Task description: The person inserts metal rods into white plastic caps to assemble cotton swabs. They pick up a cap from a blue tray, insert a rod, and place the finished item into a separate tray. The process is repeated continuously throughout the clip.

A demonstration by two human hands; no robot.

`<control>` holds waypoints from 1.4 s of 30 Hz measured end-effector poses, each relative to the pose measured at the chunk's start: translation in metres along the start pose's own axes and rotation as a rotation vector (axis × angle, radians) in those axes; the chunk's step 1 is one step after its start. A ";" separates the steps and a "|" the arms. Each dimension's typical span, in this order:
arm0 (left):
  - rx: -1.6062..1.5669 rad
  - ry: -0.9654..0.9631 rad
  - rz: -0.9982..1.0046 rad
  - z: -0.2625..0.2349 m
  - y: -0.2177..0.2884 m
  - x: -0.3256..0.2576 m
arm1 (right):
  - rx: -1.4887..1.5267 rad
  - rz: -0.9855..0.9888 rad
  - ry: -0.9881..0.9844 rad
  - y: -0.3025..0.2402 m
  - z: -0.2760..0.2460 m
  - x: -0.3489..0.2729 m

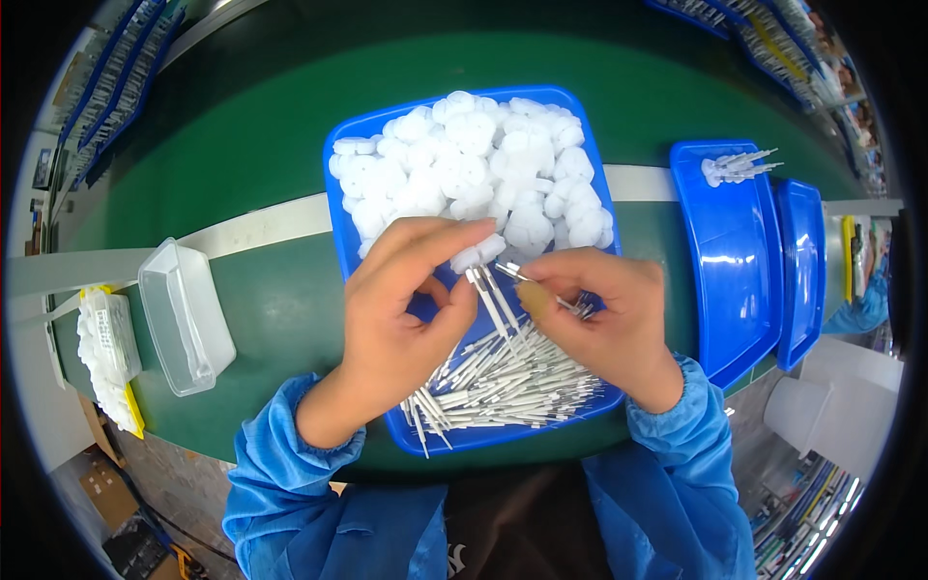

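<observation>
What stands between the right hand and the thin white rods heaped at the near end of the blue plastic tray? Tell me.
Nothing visible. The right hand hovers directly over the thin white rods in the blue plastic tray, already pinching a few.

Clear plastic tub [186, 316] left; stacked blue trays [732, 253] right w/ few pins.

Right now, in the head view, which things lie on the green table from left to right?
White parts stack → clear plastic box → big blue tray → blue tray with a few assembled pieces → narrower blue tray.
</observation>
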State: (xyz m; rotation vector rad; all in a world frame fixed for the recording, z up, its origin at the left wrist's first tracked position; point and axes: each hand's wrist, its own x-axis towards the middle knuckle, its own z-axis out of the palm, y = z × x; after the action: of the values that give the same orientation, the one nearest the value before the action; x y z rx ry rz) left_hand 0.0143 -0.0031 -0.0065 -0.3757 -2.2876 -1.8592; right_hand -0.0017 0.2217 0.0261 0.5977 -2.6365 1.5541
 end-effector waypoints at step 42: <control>-0.124 -0.083 -0.179 0.005 0.017 0.001 | -0.350 -0.326 0.109 0.014 0.001 0.002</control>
State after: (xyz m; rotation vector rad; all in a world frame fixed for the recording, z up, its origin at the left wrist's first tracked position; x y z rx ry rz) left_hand 0.0185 0.0053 0.0081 -0.2767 -2.3353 -2.1159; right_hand -0.0085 0.2260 0.0140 0.8336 -2.4853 0.9812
